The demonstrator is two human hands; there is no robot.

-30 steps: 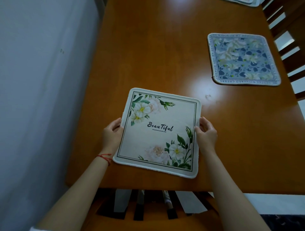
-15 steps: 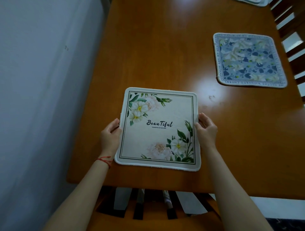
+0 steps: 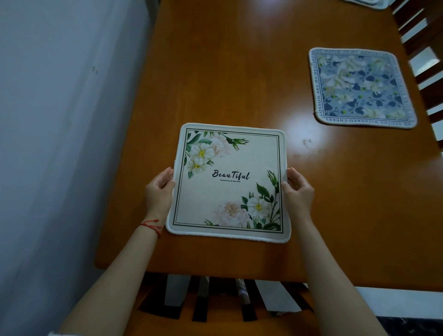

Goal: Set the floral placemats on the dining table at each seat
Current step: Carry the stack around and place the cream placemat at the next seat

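A moment ago my cream mat point(image 3: 230, 182) sat crooked, with one corner turned away from me. Now I have turned it, and its sides run straight along the near edge of the table point(image 3: 215, 72). It lies flat on the wood, right in front of the chair point(image 3: 215, 302) below me.

My left hand point(image 3: 159, 189) holds the left edge of the mat, with fingers curled round it. My right hand point(image 3: 298, 189) holds the right edge the same way. Both hands have stayed on the sides the whole time.

The mat also slid a little further onto the table, so more wood shows between it and the near edge.

A blue mat point(image 3: 359, 88) already lies at the seat on my right, well apart from mine. The corner of another mat point(image 3: 366, 2) peeks in at the far end.

I think this seat is nearly done. I only need to let go. Then I can look for seats that have no mat yet.
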